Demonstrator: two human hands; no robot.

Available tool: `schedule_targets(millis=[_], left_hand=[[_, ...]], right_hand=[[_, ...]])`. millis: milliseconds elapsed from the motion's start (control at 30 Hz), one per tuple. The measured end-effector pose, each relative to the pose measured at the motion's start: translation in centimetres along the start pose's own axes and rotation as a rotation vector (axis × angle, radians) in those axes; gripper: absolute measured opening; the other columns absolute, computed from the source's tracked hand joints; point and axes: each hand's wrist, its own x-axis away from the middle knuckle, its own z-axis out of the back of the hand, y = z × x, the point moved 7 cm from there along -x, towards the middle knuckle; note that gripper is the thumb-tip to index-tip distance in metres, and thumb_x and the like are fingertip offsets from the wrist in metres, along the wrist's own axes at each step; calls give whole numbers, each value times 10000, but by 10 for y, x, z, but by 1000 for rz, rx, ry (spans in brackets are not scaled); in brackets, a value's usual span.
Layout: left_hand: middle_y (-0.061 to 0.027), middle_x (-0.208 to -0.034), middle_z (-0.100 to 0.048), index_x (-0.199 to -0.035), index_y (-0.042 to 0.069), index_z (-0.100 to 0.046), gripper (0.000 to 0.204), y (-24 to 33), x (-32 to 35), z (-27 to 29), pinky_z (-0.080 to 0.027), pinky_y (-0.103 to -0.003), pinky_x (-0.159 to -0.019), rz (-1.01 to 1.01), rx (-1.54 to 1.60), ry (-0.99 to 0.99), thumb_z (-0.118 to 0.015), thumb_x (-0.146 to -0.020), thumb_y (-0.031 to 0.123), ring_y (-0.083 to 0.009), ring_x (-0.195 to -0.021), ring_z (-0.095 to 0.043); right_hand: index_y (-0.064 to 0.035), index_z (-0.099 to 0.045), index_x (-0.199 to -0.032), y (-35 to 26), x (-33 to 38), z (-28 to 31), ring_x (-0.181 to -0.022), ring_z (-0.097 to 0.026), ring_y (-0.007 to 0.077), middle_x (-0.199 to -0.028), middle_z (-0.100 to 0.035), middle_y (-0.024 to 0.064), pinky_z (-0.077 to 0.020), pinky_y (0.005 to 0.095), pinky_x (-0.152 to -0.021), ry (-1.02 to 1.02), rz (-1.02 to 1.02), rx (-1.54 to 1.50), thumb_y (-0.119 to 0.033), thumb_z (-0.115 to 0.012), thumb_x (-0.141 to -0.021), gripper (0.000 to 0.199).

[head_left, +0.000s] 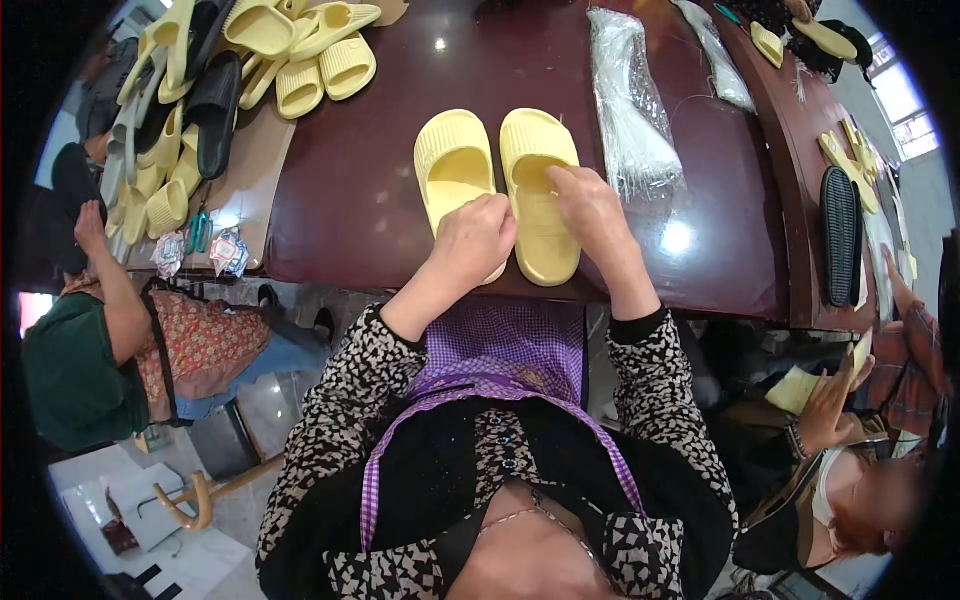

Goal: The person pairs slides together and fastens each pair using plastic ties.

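Two pale yellow slide sandals lie side by side on the dark red table (370,200), toes pointing away from me. My left hand (472,240) rests on the heel end of the left sandal (452,165), fingers curled over it. My right hand (590,205) presses on the footbed of the right sandal (538,150), its fingertips at the strap opening. The heels of both sandals sit near the table's front edge.
A clear plastic bag of white strands (630,110) lies right of the sandals. A heap of yellow and black sandals (215,70) fills the far left. One person sits at my left (90,350), another at my right (850,470). A black sole (840,235) lies on the right.
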Motion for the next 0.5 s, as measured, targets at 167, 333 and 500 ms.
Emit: schedule_targets(millis=[167,333,500], left_hand=[[-155,-716,-608,-750,4,-565,92,-6,-12,-16,-509,-405,-601,21,-110,16,-570,-796,83,-320,-671,-619],[-153,-722,-610,-755,3,-564,89,-8,-18,-15,-500,-414,-598,-8,-133,36,-568,-797,81,-322,-669,-616],[-167,-732,-605,-741,3,-567,53,-8,-23,-15,-521,-413,-624,-70,-126,49,-574,-762,52,-319,-696,-623]], right_hand=[[2,-655,-956,9,4,20,-809,-630,340,-862,-653,177,-505,389,-720,140,-47,-122,-81,-579,-827,171],[13,-667,-952,56,-29,27,-773,-642,341,-832,-665,196,-500,365,-730,151,-320,-330,-182,-593,-857,229],[6,-686,-899,99,-80,-11,-814,-643,340,-836,-662,208,-493,388,-753,-29,-443,-75,-235,-608,-828,263]])
